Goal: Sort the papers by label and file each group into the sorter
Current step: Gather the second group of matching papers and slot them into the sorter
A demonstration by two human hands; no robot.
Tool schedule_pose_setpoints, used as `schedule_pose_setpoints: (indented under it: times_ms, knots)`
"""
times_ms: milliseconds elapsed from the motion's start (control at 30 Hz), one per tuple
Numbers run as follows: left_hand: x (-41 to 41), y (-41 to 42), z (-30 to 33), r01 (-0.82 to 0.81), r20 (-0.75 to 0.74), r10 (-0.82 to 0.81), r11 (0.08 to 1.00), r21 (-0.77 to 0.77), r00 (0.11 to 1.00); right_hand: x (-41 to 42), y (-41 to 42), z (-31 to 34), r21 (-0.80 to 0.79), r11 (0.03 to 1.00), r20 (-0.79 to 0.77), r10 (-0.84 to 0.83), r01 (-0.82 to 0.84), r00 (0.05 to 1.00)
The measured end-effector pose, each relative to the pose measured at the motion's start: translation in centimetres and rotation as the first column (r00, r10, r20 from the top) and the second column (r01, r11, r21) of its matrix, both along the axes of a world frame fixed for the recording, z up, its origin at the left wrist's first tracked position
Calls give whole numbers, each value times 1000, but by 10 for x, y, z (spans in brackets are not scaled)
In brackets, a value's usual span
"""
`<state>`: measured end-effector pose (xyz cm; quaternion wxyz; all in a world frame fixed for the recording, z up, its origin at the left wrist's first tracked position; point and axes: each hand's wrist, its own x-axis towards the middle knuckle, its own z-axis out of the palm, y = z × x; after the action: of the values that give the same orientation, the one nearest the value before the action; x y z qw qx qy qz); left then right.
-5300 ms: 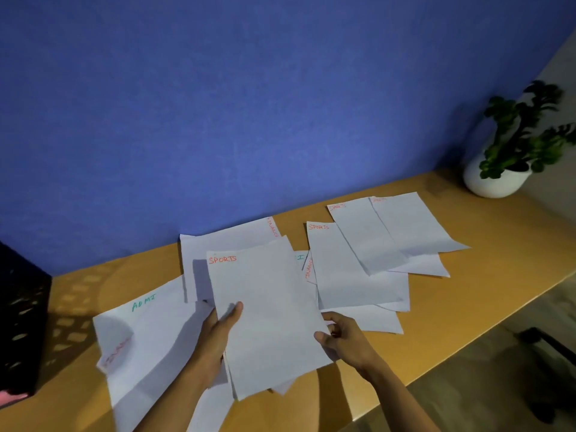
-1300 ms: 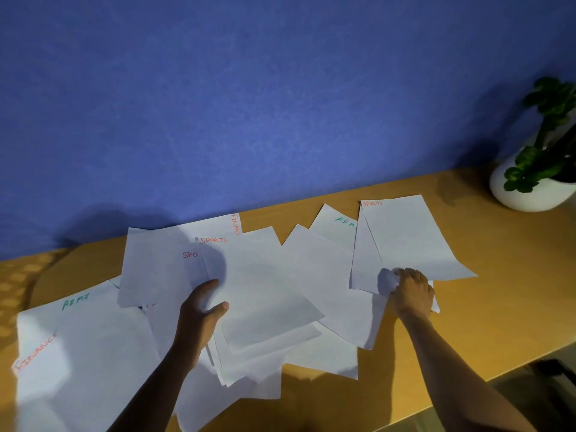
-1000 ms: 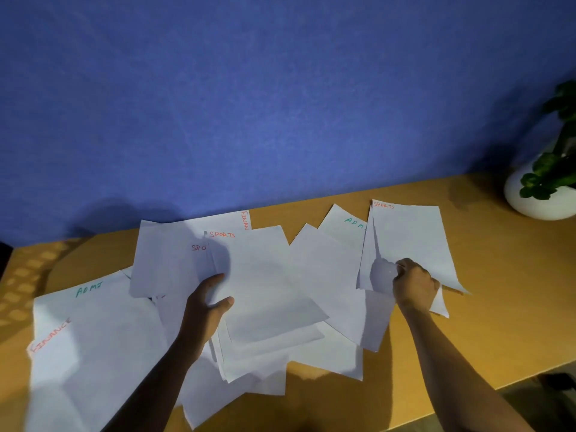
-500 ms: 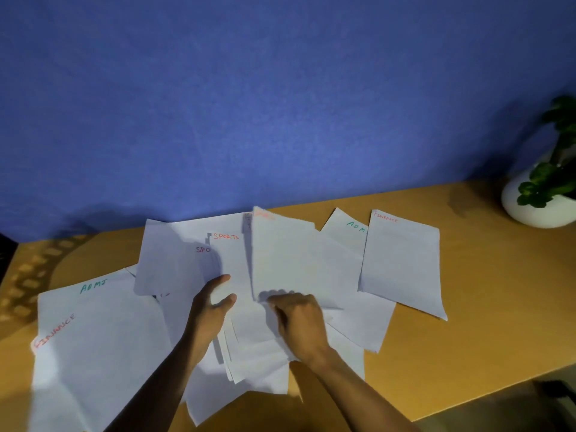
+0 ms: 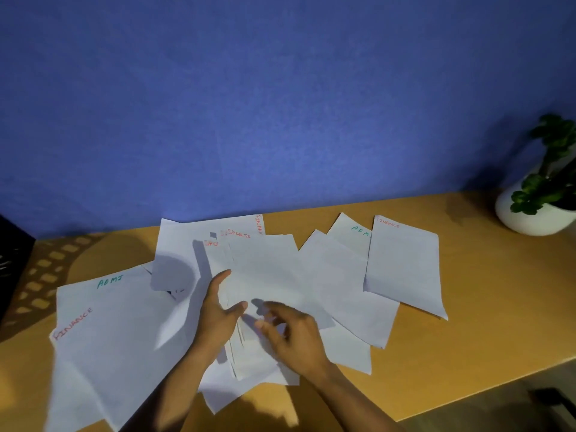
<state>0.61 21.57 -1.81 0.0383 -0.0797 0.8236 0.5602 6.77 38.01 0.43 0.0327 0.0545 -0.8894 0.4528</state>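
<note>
**Both hands on the SPORTS stack**

Now the left hand (image 5: 218,319) holds the SPORTS stack (image 5: 261,275) at its left side, thumb on top, grip closed on the sheets. The right hand (image 5: 293,335) hovers just beside it, fingers loosely spread, grip holding nothing. The stack lies mid-worktop (image 5: 486,322) near the front edge. A FINANCE sheet (image 5: 405,266) lies toward the right end; the sorter (image 5: 12,269) shows at the left edge.
</note>
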Motion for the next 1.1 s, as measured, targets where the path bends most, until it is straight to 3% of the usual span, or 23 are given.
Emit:
schedule_pose_setpoints:
  times_ms: [100, 233, 300, 400, 500, 633, 700, 800, 900, 1100]
  knots:
    - [4, -23, 8, 55, -47, -53, 997, 55, 997, -5, 11, 0, -61, 957, -60, -288, 285, 956]
    - [12, -62, 21, 168, -55, -166, 985, 29, 985, -22, 27, -3, -102, 834, 236, -510, 543, 828]
    - [18, -82, 29, 212, -73, -212, 977, -17, 974, -22, 30, -3, -136, 802, 482, -459, 582, 746]
    - [28, -108, 39, 243, -128, -254, 965, -94, 959, -13, 25, -5, -441, 727, 709, -78, 527, 701]
    - [37, -119, 45, 228, -153, -239, 970, -83, 959, 0, 13, -15, -654, 628, 640, 161, 422, 751]
    - [48, -136, 44, 171, -218, -170, 985, -16, 961, 13, -24, -15, -729, 532, 581, 150, 430, 800]
    - [50, -146, 39, 141, -176, -131, 989, 44, 976, 18, -37, -16, -745, 513, 559, 130, 427, 819]
    - [54, -162, 34, 83, -150, -78, 996, 31, 986, 23, -48, -14, -749, 518, 525, 84, 413, 847]
    - [58, -176, 34, 72, -128, -60, 993, 93, 990, 28, -55, -10, -693, 592, 514, 7, 410, 858]
    - [59, -184, 36, 7, -109, 11, 986, 168, 994, 29, -65, -4, -668, 642, 499, 11, 376, 867]
